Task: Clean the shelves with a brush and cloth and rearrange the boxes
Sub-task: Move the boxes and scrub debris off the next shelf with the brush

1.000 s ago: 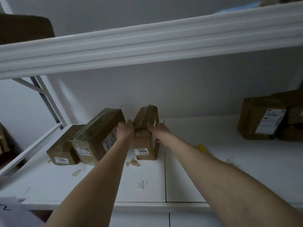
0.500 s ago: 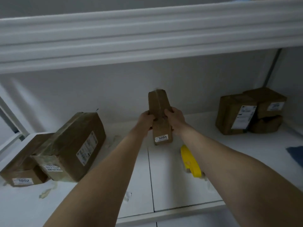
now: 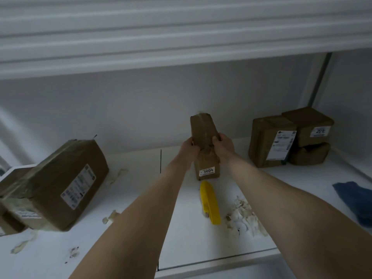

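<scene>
Clearly we are mid-job. Our left hand point(image 3: 188, 149) and right hand point(image 3: 223, 148) each curl round a side of the tall box marked 3004 point(image 3: 203, 129), holding it upright over the middle of the shelf point(image 3: 181, 248), toward the back. We cannot tell whether its base touches the board.

Cleaning looks unfinished: pale scraps point(image 3: 244, 216) litter the front beside the yellow tool point(image 3: 209, 200), likely the brush, and the blue cloth point(image 3: 356, 198) lies at the right edge, in neither hand. A large box point(image 3: 60, 188) leans at the left edge, and stacked boxes point(image 3: 271, 141) fill the back right corner.
</scene>
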`<control>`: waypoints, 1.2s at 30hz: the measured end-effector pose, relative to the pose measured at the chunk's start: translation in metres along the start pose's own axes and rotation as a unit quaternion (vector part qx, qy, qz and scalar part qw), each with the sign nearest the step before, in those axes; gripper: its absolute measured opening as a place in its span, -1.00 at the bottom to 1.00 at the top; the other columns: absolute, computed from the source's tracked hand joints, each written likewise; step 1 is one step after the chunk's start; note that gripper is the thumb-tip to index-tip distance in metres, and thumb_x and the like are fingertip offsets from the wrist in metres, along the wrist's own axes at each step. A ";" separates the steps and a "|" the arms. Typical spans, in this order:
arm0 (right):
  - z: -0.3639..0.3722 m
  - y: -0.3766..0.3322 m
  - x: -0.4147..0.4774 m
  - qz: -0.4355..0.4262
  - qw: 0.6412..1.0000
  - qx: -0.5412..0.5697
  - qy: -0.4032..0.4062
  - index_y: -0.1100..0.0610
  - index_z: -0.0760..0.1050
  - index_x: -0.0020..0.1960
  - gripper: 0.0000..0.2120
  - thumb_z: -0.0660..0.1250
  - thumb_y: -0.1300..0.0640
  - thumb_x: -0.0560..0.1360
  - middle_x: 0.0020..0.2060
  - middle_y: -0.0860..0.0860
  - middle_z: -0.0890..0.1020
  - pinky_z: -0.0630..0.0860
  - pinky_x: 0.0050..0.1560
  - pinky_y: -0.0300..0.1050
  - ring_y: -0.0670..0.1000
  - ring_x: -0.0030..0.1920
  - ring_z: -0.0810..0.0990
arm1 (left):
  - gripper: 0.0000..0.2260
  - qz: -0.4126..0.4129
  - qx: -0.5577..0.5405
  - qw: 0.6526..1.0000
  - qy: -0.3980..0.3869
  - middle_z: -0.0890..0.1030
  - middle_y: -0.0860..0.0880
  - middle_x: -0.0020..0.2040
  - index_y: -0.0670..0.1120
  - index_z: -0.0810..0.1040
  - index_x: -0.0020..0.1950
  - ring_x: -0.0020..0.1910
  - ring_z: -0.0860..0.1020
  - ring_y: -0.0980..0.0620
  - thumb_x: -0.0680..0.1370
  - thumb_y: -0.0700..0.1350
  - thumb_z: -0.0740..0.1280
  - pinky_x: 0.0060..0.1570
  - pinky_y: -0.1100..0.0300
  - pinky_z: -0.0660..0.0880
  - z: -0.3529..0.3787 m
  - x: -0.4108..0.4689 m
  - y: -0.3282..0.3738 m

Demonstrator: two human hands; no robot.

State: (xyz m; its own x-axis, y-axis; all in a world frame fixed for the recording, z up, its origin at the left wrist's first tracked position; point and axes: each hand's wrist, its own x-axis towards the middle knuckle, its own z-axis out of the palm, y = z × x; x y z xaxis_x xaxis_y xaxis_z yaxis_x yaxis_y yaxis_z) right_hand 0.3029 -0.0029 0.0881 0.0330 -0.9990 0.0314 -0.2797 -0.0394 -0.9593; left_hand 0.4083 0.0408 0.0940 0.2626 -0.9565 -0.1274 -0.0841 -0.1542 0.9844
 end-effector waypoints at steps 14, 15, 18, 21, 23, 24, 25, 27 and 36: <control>-0.003 -0.011 -0.013 0.033 0.975 -0.191 0.112 0.21 0.29 0.37 -0.58 0.15 -0.01 0.62 0.34 0.23 0.34 0.35 0.25 0.03 0.23 0.32 0.37 | -0.56 -0.031 0.073 0.996 0.040 0.45 -0.13 0.26 -0.17 0.28 0.46 0.02 0.46 0.01 0.58 -0.28 0.21 0.02 0.17 0.45 -0.018 -0.016 0.004; -0.004 -0.010 -0.018 0.018 0.971 -0.206 0.123 0.21 0.32 0.34 -0.60 0.16 -0.01 0.61 0.31 0.21 0.39 0.38 0.20 0.03 0.22 0.29 0.41 | -0.56 -0.042 0.078 0.995 0.046 0.43 -0.17 0.32 -0.16 0.27 0.48 0.06 0.45 -0.04 0.59 -0.27 0.18 0.05 0.13 0.44 -0.023 -0.018 0.002; -0.006 -0.001 -0.037 -0.040 0.946 -0.319 0.043 0.16 0.49 0.17 -0.64 0.17 -0.09 0.57 0.13 0.13 0.58 0.41 -0.04 -0.08 0.16 0.12 0.56 | -0.65 -0.064 0.121 0.989 0.050 0.45 -0.20 0.34 -0.21 0.35 0.41 0.02 0.45 -0.03 0.61 -0.25 0.11 -0.10 0.15 0.49 -0.041 -0.026 -0.010; -0.002 0.009 -0.061 0.008 0.903 -0.412 -0.117 0.08 0.52 0.21 -0.52 0.38 -0.19 0.42 0.15 0.08 0.59 0.50 0.08 -0.09 0.12 0.15 0.58 | -0.70 -0.079 0.148 0.985 0.031 0.50 -0.21 0.26 -0.25 0.42 0.33 -0.04 0.48 -0.03 0.61 -0.25 0.14 -0.23 0.19 0.50 -0.054 -0.038 -0.028; 0.005 0.016 -0.075 0.086 0.851 -0.471 -0.215 0.04 0.49 0.21 -0.43 0.46 -0.24 0.32 0.13 0.04 0.59 0.49 0.21 -0.01 0.10 0.17 0.57 | -0.79 -0.123 0.141 0.982 0.016 0.54 -0.20 0.09 -0.23 0.48 0.19 -0.15 0.51 -0.01 0.61 -0.25 0.15 -0.24 0.15 0.50 -0.062 -0.052 -0.038; 0.008 0.018 -0.081 0.119 0.822 -0.499 -0.249 0.03 0.50 0.17 -0.47 0.47 -0.22 0.33 0.09 0.02 0.60 0.48 0.24 0.01 0.09 0.16 0.58 | -0.83 -0.144 0.143 0.979 0.001 0.54 -0.17 0.00 -0.22 0.49 0.14 -0.19 0.51 0.00 0.60 -0.24 0.17 -0.20 0.12 0.52 -0.067 -0.058 -0.044; 0.014 0.019 -0.086 0.143 0.802 -0.513 -0.271 0.04 0.52 0.12 -0.57 0.47 -0.15 0.36 0.05 0.02 0.62 0.48 0.24 0.00 0.08 0.13 0.60 | -0.85 -0.157 0.155 0.975 -0.023 0.54 -0.14 -0.05 -0.22 0.49 0.11 -0.19 0.53 0.00 0.59 -0.24 0.18 -0.13 0.11 0.53 -0.072 -0.062 -0.049; 0.027 0.021 -0.090 0.142 0.807 -0.512 -0.256 0.16 0.58 -0.09 -0.87 0.44 0.16 0.37 -0.12 0.08 0.64 0.55 0.08 -0.06 0.11 -0.04 0.63 | -0.84 -0.172 0.170 0.968 -0.064 0.55 -0.12 -0.08 -0.22 0.49 0.12 -0.17 0.55 0.00 0.58 -0.22 0.21 -0.03 0.10 0.53 -0.085 -0.070 -0.058; 0.091 0.029 -0.096 0.090 0.916 -0.386 -0.054 0.19 0.52 0.22 -0.66 0.15 0.01 0.61 0.21 0.13 0.57 0.46 0.00 -0.11 0.15 0.20 0.56 | -0.80 -0.188 0.166 0.968 -0.026 0.57 -0.09 -0.08 -0.21 0.49 0.16 -0.10 0.56 -0.02 0.59 -0.21 0.17 0.01 0.09 0.51 -0.152 -0.077 -0.076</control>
State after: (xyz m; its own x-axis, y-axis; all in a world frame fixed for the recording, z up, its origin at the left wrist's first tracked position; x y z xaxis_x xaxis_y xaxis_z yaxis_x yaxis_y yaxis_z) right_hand 0.3791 0.0939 0.0313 0.0033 -0.9844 -0.1760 -0.8846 0.0792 -0.4596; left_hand 0.5409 0.1638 0.0476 0.2860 -0.8275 -0.4832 -0.2989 -0.5561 0.7755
